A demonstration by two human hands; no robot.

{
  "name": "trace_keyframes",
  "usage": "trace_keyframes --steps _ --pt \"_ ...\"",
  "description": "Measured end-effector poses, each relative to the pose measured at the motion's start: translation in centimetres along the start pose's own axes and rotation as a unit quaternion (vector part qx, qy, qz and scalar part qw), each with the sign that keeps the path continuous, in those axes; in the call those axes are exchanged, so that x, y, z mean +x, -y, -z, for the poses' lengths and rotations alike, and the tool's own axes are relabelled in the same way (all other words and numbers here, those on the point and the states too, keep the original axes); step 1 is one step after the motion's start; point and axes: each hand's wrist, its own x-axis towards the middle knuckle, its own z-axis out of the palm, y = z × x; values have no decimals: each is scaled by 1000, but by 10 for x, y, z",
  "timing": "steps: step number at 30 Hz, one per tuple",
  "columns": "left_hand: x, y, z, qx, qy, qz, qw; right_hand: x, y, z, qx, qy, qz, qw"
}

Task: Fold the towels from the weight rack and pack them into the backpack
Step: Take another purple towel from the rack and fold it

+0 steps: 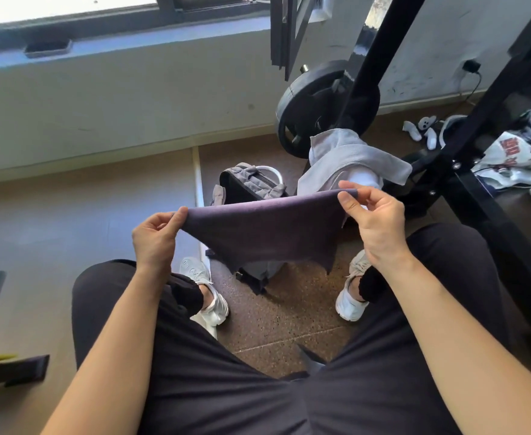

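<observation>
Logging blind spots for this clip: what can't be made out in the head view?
- Backpack: its opening and contents, hidden behind the purple towel held by the left hand and right hand.
- Grey towel: near edge covered by the purple towel.
- Weight rack: top cut off by the frame.

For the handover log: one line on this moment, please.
left hand: pinching purple towel | right hand: pinching it | grey towel: on rack | backpack: below

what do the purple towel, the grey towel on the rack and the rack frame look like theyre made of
Purple towel: soft matte cloth, sagging limply between both hands. Grey towel: thicker nappy fabric, probably terry, draped in folds. Rack frame: rigid metal by its look, glossy black paint with highlights.
</observation>
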Motion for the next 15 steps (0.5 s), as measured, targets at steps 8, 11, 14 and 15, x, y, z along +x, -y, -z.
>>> trace_keyframes --steps 8,11,14,15 --pt "-6 -14 0 -130 55 127 982 7 1 0 12 -21 -8 1000" --pt "-5 -15 4 -185 98 132 969 8 -2 -2 5 -45 -14 999" --pt "-7 -16 5 -224 147 90 959 9 -5 -4 -4 -53 -12 999" --pt "-7 -16 5 -221 141 78 962 10 -6 -3 -4 -47 -14 999"
